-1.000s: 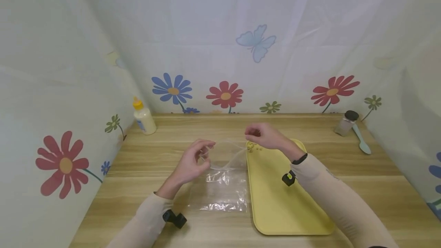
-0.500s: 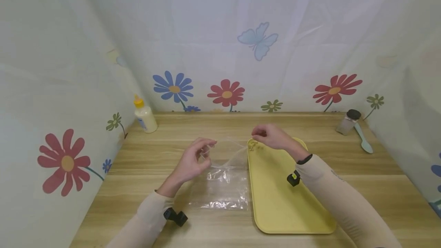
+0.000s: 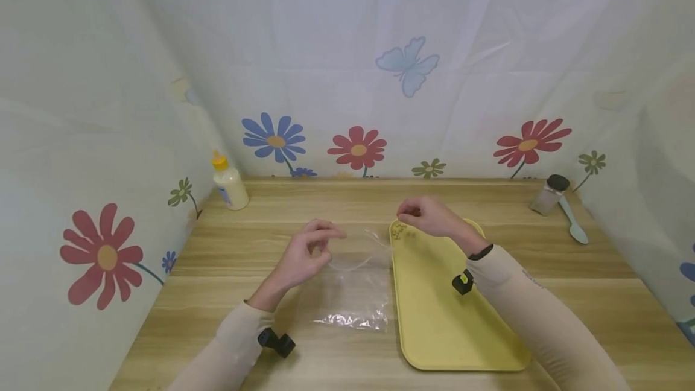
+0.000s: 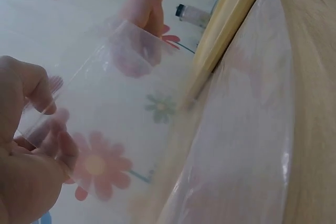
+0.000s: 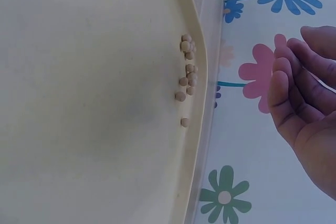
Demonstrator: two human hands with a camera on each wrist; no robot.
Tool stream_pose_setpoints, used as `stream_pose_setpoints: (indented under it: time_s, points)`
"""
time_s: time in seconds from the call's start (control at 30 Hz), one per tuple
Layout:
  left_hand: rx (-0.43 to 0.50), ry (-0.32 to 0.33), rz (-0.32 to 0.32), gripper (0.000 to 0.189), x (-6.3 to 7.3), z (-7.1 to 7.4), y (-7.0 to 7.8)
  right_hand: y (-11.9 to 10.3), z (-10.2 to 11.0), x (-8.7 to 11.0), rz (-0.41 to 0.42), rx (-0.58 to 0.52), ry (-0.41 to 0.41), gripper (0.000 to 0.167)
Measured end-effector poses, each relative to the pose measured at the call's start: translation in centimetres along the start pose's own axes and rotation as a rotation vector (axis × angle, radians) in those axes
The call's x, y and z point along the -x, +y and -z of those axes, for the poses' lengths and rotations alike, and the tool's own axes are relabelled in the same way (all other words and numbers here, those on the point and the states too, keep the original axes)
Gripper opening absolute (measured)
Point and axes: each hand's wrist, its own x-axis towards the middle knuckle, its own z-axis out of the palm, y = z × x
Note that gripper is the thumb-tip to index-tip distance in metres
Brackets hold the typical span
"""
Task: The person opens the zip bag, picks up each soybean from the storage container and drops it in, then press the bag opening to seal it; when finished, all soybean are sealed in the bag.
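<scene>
A clear plastic bag [image 3: 353,297] lies left of the tray, its mouth lifted. At the raised edge of the bag [image 4: 236,129], my left hand [image 4: 37,150] has bent fingers and thumb on the film; some fingers show through it. In the head view that left hand [image 3: 306,253] is over the bag's left side. My right hand [image 3: 429,216] hovers over the far left corner of the yellow tray [image 3: 450,312]. Small beige balls [image 3: 399,231] sit there. In the right wrist view the right hand [image 5: 307,87] has loosely curled fingers, nothing visible between them, apart from the balls [image 5: 190,77].
A yellow-capped bottle [image 3: 230,187] stands at the back left of the wooden table [image 3: 320,198]. At the back right are a black-lidded jar [image 3: 548,195] and a pale spoon [image 3: 574,225]. A flower-printed curtain [image 3: 326,65] encloses the table.
My right hand has shifted a little right along the tray's corner, then stayed. My left index finger has straightened somewhat, and the bag's mouth has changed shape.
</scene>
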Motion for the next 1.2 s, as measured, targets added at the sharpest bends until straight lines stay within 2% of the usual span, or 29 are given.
stream_pose_setpoints:
  time_s: [0.17, 0.37, 0.67, 0.97, 1.2]
  points:
    - [-0.042, 0.007, 0.000, 0.037, 0.1, -0.1, -0.3, 0.0, 0.0, -0.1, 0.006, 0.013, 0.002, 0.016]
    - [-0.035, 0.029, 0.027, 0.039, 0.1, -0.1, -0.2, 0.1, -0.1, -0.2, 0.010, 0.002, -0.007, 0.018]
    - [-0.059, 0.051, 0.040, 0.035, -0.1, -0.1, -0.1, 1.1, -0.4, -0.3, -0.015, 0.029, -0.098, 0.016]
    - [-0.054, 0.036, 0.036, 0.039, -0.1, 0.3, 0.1, 2.6, -0.9, -0.2, -0.043, 0.201, -0.108, 0.014]
    - [-0.030, 0.016, 0.032, 0.046, 0.0, 0.4, 0.1, 3.3, -1.1, 0.0, -0.058, 0.226, -0.113, 0.014]
